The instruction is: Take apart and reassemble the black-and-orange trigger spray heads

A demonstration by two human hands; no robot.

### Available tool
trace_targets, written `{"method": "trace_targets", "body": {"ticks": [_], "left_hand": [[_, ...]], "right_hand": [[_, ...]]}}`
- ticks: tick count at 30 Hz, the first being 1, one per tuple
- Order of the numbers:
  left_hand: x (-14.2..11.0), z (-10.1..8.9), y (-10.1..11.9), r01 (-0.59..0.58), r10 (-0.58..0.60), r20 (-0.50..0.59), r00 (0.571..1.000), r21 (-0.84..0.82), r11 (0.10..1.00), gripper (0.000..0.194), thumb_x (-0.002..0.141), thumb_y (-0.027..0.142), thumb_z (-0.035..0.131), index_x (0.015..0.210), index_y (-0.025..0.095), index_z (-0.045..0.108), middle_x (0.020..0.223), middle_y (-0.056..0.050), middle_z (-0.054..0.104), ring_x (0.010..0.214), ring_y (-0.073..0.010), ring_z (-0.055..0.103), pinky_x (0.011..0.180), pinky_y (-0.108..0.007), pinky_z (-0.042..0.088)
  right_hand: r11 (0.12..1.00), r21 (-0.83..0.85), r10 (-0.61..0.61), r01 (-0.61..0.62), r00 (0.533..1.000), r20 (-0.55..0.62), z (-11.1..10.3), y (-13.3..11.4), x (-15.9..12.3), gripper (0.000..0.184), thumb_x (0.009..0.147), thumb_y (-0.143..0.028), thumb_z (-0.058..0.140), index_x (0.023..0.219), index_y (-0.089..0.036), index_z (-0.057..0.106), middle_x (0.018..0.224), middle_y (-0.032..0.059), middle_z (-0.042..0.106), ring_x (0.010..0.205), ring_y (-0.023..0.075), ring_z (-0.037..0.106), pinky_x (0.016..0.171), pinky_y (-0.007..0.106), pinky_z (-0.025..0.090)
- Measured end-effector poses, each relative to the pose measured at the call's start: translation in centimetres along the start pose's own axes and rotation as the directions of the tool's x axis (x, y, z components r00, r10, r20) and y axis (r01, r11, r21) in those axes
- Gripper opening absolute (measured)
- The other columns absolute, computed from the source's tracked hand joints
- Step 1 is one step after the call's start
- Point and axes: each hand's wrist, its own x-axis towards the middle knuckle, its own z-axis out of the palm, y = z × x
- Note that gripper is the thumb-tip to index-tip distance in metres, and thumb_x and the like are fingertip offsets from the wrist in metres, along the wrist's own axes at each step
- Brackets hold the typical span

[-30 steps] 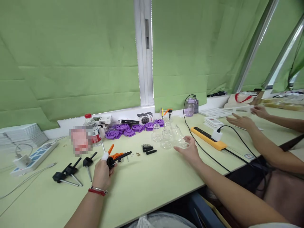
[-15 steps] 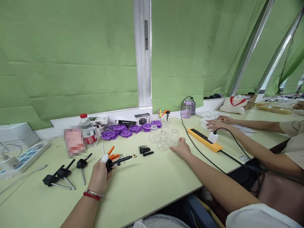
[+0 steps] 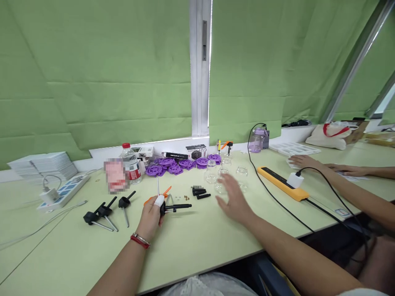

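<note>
My left hand (image 3: 150, 216) is closed around a black part with a long thin shaft (image 3: 180, 206), which points right just above the table; a white cover sits on one digit. Orange-handled pieces (image 3: 167, 190) lie behind that hand, partly hidden by it. My right hand (image 3: 235, 202) is in the air with its fingers spread, holding nothing. Behind it stand several clear glass jars (image 3: 211, 174), one of them partly covered by the fingers. Short black tubes (image 3: 202, 195), a spring (image 3: 196, 187) and tiny brown bits (image 3: 187, 197) lie between my hands.
Black pieces with metal rods (image 3: 105, 211) lie at left near a power strip (image 3: 69, 191). Purple discs (image 3: 174, 169) and a red-capped bottle (image 3: 133, 170) stand at the back. A yellow power strip (image 3: 282, 183) and cable are on the right, beside a co-worker's hands (image 3: 304, 161).
My right hand has let go of a glass jar and moved back toward me, fingers spreading. My left hand still holds the black part. The view has turned slightly left.
</note>
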Motion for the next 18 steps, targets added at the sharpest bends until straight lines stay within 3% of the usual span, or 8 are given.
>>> {"method": "trace_targets", "body": {"ticks": [1, 3, 6, 8, 11, 13, 16, 18], "left_hand": [[-0.1, 0.1, 0.0, -0.001, 0.000, 0.015, 1.000, 0.011, 1.000, 0.033, 0.078, 0.049, 0.046, 0.069, 0.018, 0.047, 0.049, 0.004, 0.049, 0.032, -0.0075, 0.037, 0.029, -0.020, 0.028], [-0.2, 0.3, -0.1, -0.002, 0.001, 0.052, 0.999, 0.015, 1.000, 0.034, 0.079, 0.051, 0.045, 0.069, 0.018, 0.047, 0.049, 0.004, 0.048, 0.032, -0.0075, 0.036, 0.029, -0.020, 0.027], [-0.3, 0.4, -0.4, -0.023, 0.023, 0.111, 0.994, -0.005, 1.000, 0.035, 0.081, 0.051, 0.042, 0.073, 0.018, 0.047, 0.049, 0.005, 0.047, 0.031, -0.0076, 0.036, 0.029, -0.020, 0.028], [-0.4, 0.2, -0.5, -0.050, 0.053, 0.142, 0.988, -0.021, 0.999, 0.034, 0.083, 0.050, 0.039, 0.079, 0.017, 0.049, 0.050, 0.005, 0.047, 0.032, -0.0079, 0.036, 0.030, -0.021, 0.031], [-0.6, -0.2, -0.2, -0.238, 0.236, 0.078, 0.969, 0.006, 0.971, 0.035, 0.084, 0.044, 0.041, 0.107, 0.018, 0.045, 0.076, -0.002, 0.059, 0.050, -0.0117, 0.053, 0.045, -0.025, 0.045], [-0.9, -0.5, 0.1, -0.433, 0.433, 0.023, 0.901, 0.121, 0.893, 0.051, 0.080, 0.040, 0.050, 0.125, 0.020, 0.034, 0.106, -0.009, 0.056, 0.078, -0.0170, 0.060, 0.066, -0.032, 0.051], [-1.3, -0.6, 0.3, -0.599, 0.595, 0.126, 0.794, 0.329, 0.730, 0.063, 0.073, 0.034, 0.059, 0.130, 0.021, 0.035, 0.125, -0.013, 0.046, 0.103, -0.0234, 0.054, 0.089, -0.041, 0.044], [-1.4, -0.5, 0.2, -0.601, 0.568, 0.214, 0.795, 0.409, 0.686, 0.054, 0.074, 0.033, 0.059, 0.124, 0.021, 0.044, 0.120, -0.011, 0.052, 0.106, -0.0248, 0.053, 0.092, -0.042, 0.041]], "right_hand": [[0.993, 0.028, -0.113, 0.110, 0.987, 0.114, 0.4, -1.8, 0.1, 0.047, 0.081, -0.025, 0.051, 0.127, -0.019, 0.042, 0.139, 0.0099, 0.037, 0.132, 0.0253, 0.024, 0.108, 0.044, 0.024], [0.958, 0.079, -0.286, 0.275, 0.917, 0.277, 1.6, -4.9, 0.2, 0.049, 0.081, -0.028, 0.054, 0.127, -0.019, 0.043, 0.137, 0.0106, 0.040, 0.130, 0.0271, 0.028, 0.106, 0.044, 0.027], [0.917, 0.102, -0.393, 0.385, 0.832, 0.392, 3.9, -7.3, 0.5, 0.042, 0.084, -0.018, 0.047, 0.127, -0.015, 0.045, 0.121, 0.0122, 0.055, 0.111, 0.0243, 0.048, 0.098, 0.042, 0.035], [0.914, 0.089, -0.396, 0.395, 0.824, 0.405, 5.0, -7.7, 0.8, 0.042, 0.084, -0.007, 0.040, 0.124, -0.012, 0.047, 0.108, 0.0132, 0.061, 0.098, 0.0217, 0.055, 0.089, 0.037, 0.041], [0.948, 0.130, -0.319, 0.292, 0.889, 0.329, 4.9, -7.5, 1.5, 0.037, 0.085, -0.006, 0.037, 0.118, -0.012, 0.053, 0.102, 0.0128, 0.063, 0.093, 0.0207, 0.055, 0.083, 0.034, 0.042], [0.968, 0.205, -0.205, 0.145, 0.929, 0.309, 4.0, -7.4, 2.1, 0.031, 0.089, -0.012, 0.036, 0.113, -0.014, 0.056, 0.093, 0.0102, 0.063, 0.086, 0.0192, 0.056, 0.076, 0.031, 0.042], [0.939, 0.337, -0.078, -0.067, 0.915, 0.397, 2.5, -7.3, 2.9, 0.027, 0.090, -0.017, 0.037, 0.103, -0.017, 0.060, 0.079, 0.0048, 0.061, 0.072, 0.0152, 0.053, 0.065, 0.026, 0.039], [0.893, 0.401, -0.018, -0.202, 0.877, 0.481, 2.2, -7.3, 3.2, 0.025, 0.090, -0.019, 0.037, 0.095, -0.017, 0.061, 0.069, 0.0013, 0.057, 0.061, 0.0124, 0.048, 0.058, 0.024, 0.036]]}}
